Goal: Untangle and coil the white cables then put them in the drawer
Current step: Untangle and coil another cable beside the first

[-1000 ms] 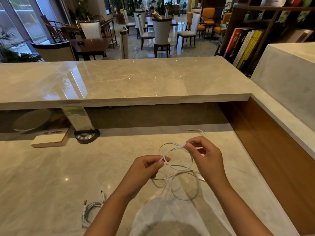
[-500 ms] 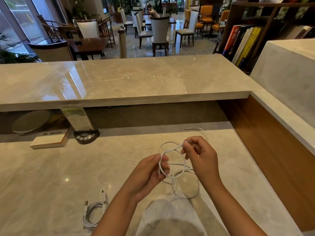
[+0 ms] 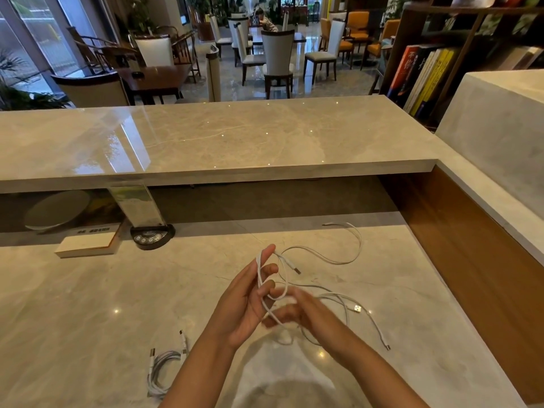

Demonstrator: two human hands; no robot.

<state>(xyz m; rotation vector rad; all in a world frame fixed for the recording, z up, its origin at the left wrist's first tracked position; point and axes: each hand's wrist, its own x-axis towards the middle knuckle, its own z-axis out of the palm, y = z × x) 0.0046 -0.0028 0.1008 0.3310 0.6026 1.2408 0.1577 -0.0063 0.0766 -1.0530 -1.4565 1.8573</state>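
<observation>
Right hand (image 3: 297,315) motion-blurred; grip unclear.

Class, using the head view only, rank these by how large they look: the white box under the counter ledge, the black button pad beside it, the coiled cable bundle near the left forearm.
1. White box
2. Coiled cable bundle, though nearness inflates it
3. Black button pad
</observation>
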